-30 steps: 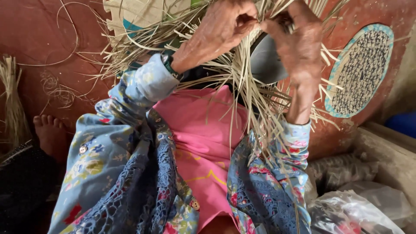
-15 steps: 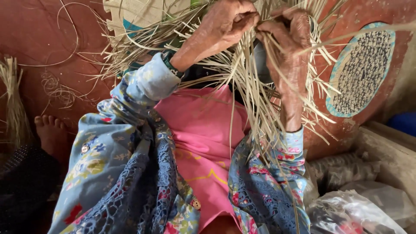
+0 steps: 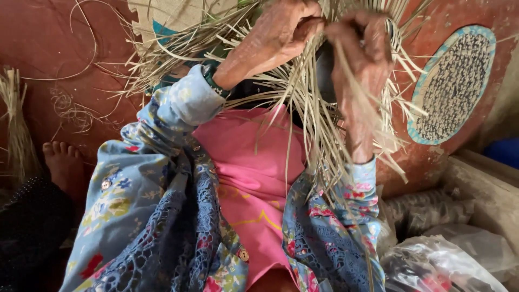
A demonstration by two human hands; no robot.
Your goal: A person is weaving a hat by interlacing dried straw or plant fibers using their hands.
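My left hand (image 3: pixel 281 32) and my right hand (image 3: pixel 359 51) are raised in front of me, both closed on thin pale straw strips (image 3: pixel 303 103) that hang in a loose fan from a half-woven piece (image 3: pixel 178 13) at the top of the view. The fingertips of the two hands nearly meet at the weave's edge. Long strips trail down over my pink top (image 3: pixel 254 173) and my right sleeve. The weave itself is mostly hidden behind my hands.
A round woven mat (image 3: pixel 454 84) with a blue rim lies on the red floor at right. A straw bundle (image 3: pixel 16 124) and a bare foot (image 3: pixel 62 162) are at left. Crumpled plastic bags (image 3: pixel 448 259) sit lower right beside a concrete ledge (image 3: pixel 481 184).
My right hand has moved left and up toward my left hand, pulling strips closer to the weave's edge. The left hand has stayed nearly still.
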